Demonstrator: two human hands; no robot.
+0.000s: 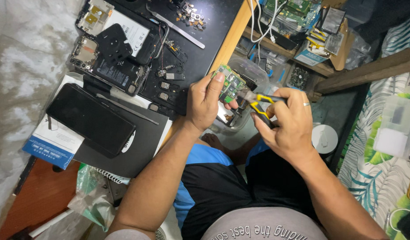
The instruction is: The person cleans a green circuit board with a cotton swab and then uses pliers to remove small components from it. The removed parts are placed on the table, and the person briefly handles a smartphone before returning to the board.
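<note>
My left hand (205, 102) grips a small green circuit board (229, 84), held up past the edge of the black work mat (214, 26). My right hand (289, 122), with a ring on one finger, holds a yellow-and-black tool (260, 104) whose metal tip touches the right side of the board. Both hands meet above my lap and a clear plastic container (251, 71) below them.
On the mat lie two opened phones (109, 66), a black phone (90, 119) face up on a dark pad, a metal pry tool (178, 27) and several small parts (191, 15). Shelves with circuit boards (294, 13) stand at the right, and a white round lid (324, 138) below.
</note>
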